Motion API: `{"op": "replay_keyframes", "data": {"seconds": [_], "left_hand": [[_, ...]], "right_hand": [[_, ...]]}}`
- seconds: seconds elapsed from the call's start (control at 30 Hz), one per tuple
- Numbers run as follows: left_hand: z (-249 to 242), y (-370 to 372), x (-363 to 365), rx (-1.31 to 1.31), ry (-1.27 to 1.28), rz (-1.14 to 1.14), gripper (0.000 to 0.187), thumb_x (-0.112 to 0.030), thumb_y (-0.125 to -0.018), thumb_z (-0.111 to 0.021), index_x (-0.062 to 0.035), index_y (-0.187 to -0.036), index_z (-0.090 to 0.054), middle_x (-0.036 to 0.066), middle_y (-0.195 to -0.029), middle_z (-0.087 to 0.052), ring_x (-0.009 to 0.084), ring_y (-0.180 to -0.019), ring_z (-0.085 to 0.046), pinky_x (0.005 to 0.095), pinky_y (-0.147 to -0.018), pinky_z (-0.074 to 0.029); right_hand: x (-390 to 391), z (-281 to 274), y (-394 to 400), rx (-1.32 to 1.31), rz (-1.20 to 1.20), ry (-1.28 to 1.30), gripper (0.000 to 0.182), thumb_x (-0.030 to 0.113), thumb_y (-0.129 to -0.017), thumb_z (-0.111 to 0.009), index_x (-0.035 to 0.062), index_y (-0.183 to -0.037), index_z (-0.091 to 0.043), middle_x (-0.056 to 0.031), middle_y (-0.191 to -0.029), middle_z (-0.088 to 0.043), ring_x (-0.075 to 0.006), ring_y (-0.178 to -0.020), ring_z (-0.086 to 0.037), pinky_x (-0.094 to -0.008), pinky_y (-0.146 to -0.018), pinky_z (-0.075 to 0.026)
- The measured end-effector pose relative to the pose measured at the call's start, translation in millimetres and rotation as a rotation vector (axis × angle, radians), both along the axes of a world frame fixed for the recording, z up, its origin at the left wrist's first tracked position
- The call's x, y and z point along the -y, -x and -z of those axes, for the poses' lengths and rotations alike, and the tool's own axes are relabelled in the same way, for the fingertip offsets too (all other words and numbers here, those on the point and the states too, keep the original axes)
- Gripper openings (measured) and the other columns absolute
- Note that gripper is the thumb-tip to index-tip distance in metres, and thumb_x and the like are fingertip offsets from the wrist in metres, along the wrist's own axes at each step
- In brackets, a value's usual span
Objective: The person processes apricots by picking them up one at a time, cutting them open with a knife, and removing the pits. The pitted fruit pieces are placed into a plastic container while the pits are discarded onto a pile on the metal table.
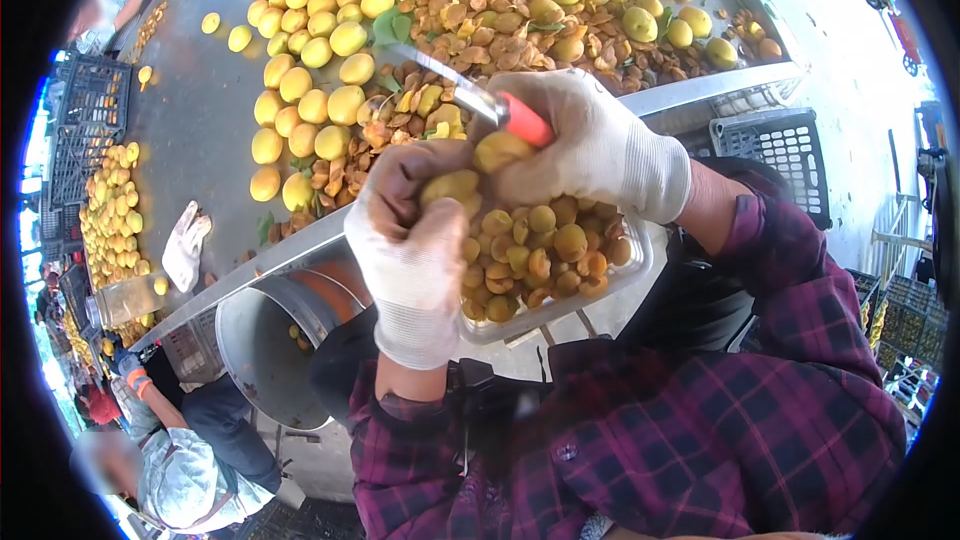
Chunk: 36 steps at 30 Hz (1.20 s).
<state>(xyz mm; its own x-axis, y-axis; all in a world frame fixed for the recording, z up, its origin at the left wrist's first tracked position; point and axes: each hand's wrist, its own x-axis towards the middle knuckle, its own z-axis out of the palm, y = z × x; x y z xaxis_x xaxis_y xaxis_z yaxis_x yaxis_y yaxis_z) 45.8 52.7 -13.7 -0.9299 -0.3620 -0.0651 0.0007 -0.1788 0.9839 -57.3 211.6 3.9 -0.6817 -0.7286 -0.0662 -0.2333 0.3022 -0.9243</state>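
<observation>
My left hand [405, 240], in a stained white glove, is closed around a yellow apricot piece [452, 190]. My right hand [600, 145], also gloved, grips a knife [525, 120] with a red handle; its blade points up and left. Another apricot piece [503, 152] sits under the knife handle, against my right fingers. Whether the two pieces are still joined cannot be told. Just below my hands is a clear plastic tub [640, 260] filled with apricot halves [540, 250]. Beyond them on the metal table [210, 70] lie whole apricots [330, 105] and a heap of brown pits and scraps [490, 35].
The table's raised metal edge [250, 265] runs in front of me. A large metal bucket [265, 340] stands below it at left. A white glove [186, 245] and a clear jar [125, 300] lie on the table. Crates [780, 155] stand right; another person [190, 470] sits at lower left.
</observation>
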Motion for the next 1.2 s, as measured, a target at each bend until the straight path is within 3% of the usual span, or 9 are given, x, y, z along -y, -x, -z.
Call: {"op": "replay_keyframes", "data": {"seconds": [0.13,0.27,0.4,0.47,0.6,0.67,0.77,0.9,1.2], "left_hand": [[-1.5,6.7,12.6,0.079,-0.222,0.053,0.042,0.015,-0.071,-0.04,0.0089,-0.105,-0.064,0.011,-0.1,-0.069,0.0106,-0.087,-0.063,0.0228,-0.08,-0.049],[-3.0,11.7,-5.6,0.06,-0.189,0.087,0.049,0.013,-0.083,-0.058,0.0094,-0.131,-0.052,0.015,-0.108,-0.068,0.0157,-0.098,-0.065,0.026,-0.083,-0.053],[8.8,11.7,-6.4,0.06,-0.334,0.066,0.053,0.009,-0.087,-0.064,0.0088,-0.137,-0.047,0.015,-0.113,-0.067,0.0169,-0.095,-0.067,0.0265,-0.084,-0.054],[7.6,14.3,-4.9,0.101,-0.331,-0.013,0.048,0.008,-0.086,-0.066,0.0087,-0.132,-0.052,0.015,-0.112,-0.068,0.0166,-0.093,-0.068,0.0271,-0.084,-0.055],[19.8,15.0,3.8,0.053,-0.451,-0.024,0.036,0.001,-0.089,-0.064,0.0033,-0.124,-0.059,0.013,-0.109,-0.068,0.0231,-0.095,-0.068,0.0364,-0.082,-0.058],[15.5,16.0,4.0,0.042,-0.448,0.01,0.036,0.001,-0.089,-0.063,0.003,-0.124,-0.058,0.015,-0.112,-0.067,0.0268,-0.1,-0.069,0.0387,-0.085,-0.058],[7.4,15.1,1.8,0.074,-0.48,0.024,0.036,0.001,-0.09,-0.061,0.0024,-0.126,-0.056,0.016,-0.115,-0.066,0.0297,-0.104,-0.068,0.0406,-0.087,-0.058],[5.6,16.6,-0.8,0.066,-0.553,0.056,0.035,0.005,-0.089,-0.06,0.0029,-0.124,-0.058,0.015,-0.114,-0.067,0.0246,-0.105,-0.068,0.0374,-0.084,-0.061],[3.8,18.1,0.3,0.105,-0.513,0.061,0.04,0.001,-0.092,-0.057,0.0031,-0.132,-0.053,0.017,-0.119,-0.065,0.0302,-0.109,-0.067,0.0404,-0.091,-0.058]], "right_hand": [[-2.3,0.3,6.3,0.276,0.173,0.125,0.033,0.012,-0.079,-0.078,-0.0016,-0.108,-0.067,-0.0058,-0.093,-0.071,-0.014,-0.083,-0.068,-0.029,-0.074,-0.055],[-1.5,-6.8,8.2,0.625,0.217,0.298,0.028,0.009,-0.086,-0.075,-0.0033,-0.11,-0.067,-0.0083,-0.098,-0.07,-0.0153,-0.087,-0.069,-0.0297,-0.076,-0.06],[5.1,-2.1,-0.9,0.704,0.205,0.335,0.04,0.02,-0.09,-0.073,0.0028,-0.124,-0.065,0.0006,-0.088,-0.067,-0.0039,-0.064,-0.058,-0.0168,-0.054,-0.041],[7.5,-1.9,-1.5,0.637,0.209,0.247,0.036,0.029,-0.091,-0.073,0.0016,-0.115,-0.07,-0.005,-0.095,-0.071,-0.0106,-0.076,-0.067,-0.024,-0.065,-0.052],[5.7,-14.1,-0.4,0.555,0.248,0.283,0.045,0.039,-0.091,-0.071,0.002,-0.117,-0.07,-0.0033,-0.087,-0.07,-0.0075,-0.064,-0.06,-0.0221,-0.059,-0.046],[1.6,0.6,8.3,0.39,0.289,0.406,0.039,0.041,-0.09,-0.071,0.0026,-0.096,-0.073,-0.0041,-0.08,-0.068,-0.0077,-0.059,-0.057,-0.0219,-0.056,-0.043],[-4.3,0.8,22.7,0.338,0.317,0.678,0.057,0.051,-0.101,-0.044,0.009,-0.063,-0.044,-0.0156,-0.078,-0.063,-0.015,-0.061,-0.05,-0.0289,-0.064,-0.044],[0.5,-16.0,27.4,0.135,0.324,0.669,0.06,0.049,-0.105,-0.035,0.0036,-0.071,-0.055,-0.0214,-0.096,-0.068,-0.0183,-0.077,-0.058,-0.0312,-0.078,-0.047],[19.4,-21.7,18.8,0.013,0.225,0.602,0.056,0.045,-0.106,-0.036,0.0004,-0.088,-0.064,-0.0114,-0.084,-0.066,-0.027,-0.099,-0.065,-0.0408,-0.093,-0.048]]}}
